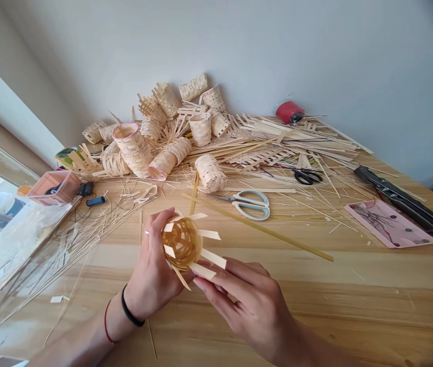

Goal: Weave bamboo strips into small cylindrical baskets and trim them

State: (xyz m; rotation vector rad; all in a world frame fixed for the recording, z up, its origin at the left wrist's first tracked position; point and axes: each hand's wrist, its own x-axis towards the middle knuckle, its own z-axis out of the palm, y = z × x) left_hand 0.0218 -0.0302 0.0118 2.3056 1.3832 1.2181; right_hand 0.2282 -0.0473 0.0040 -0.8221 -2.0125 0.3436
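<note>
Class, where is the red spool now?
In the head view, the red spool is right of centre at the back, near the wall, beside the strips.

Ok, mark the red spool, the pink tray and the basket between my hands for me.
Red spool [288, 111]: head view, on its red side.
Pink tray [417, 238]: head view, on its bare floor near the right end.
Basket between the hands [194, 245]: head view, on its woven inner wall.

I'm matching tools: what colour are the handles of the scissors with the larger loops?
White and grey, in the head view.
</note>
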